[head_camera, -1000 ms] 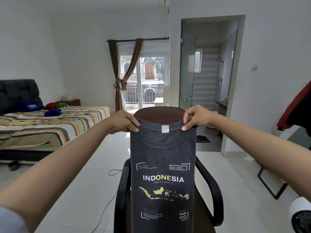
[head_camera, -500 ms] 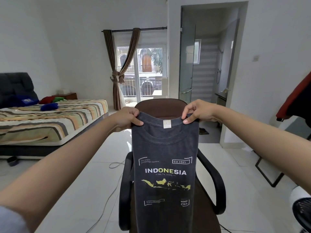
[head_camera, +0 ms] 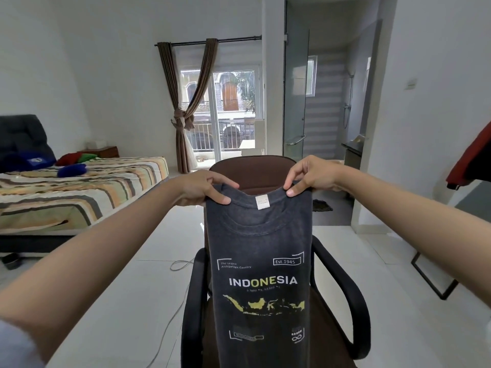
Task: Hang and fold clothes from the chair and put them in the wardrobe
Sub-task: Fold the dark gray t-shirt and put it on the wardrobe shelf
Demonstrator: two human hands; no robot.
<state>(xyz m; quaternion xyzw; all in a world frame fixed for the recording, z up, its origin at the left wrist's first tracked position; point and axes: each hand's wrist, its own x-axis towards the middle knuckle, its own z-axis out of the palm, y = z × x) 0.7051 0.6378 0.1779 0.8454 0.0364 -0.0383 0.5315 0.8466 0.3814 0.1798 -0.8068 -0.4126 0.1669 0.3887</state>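
Observation:
A dark grey T-shirt [head_camera: 259,266] printed with "INDONESIA" and a yellow map hangs upright in front of me, its sides folded in to a narrow strip. My left hand [head_camera: 203,191] pinches its top left corner by the collar. At the top right corner my right hand [head_camera: 310,176] pinches it the same way. Behind the shirt stands a brown office chair [head_camera: 268,172] with black armrests; the shirt hides its seat.
A bed [head_camera: 79,192] with a striped cover stands at the left. A cable [head_camera: 180,264] lies on the white tiled floor. A glass door opens to a bathroom [head_camera: 329,112] beyond the chair. Red and dark clothing [head_camera: 473,160] hangs at the right edge.
The view has tilted downward, so the room sits higher in frame. Both hands keep their grip on the shirt's top corners and it hangs the same way in front of the chair.

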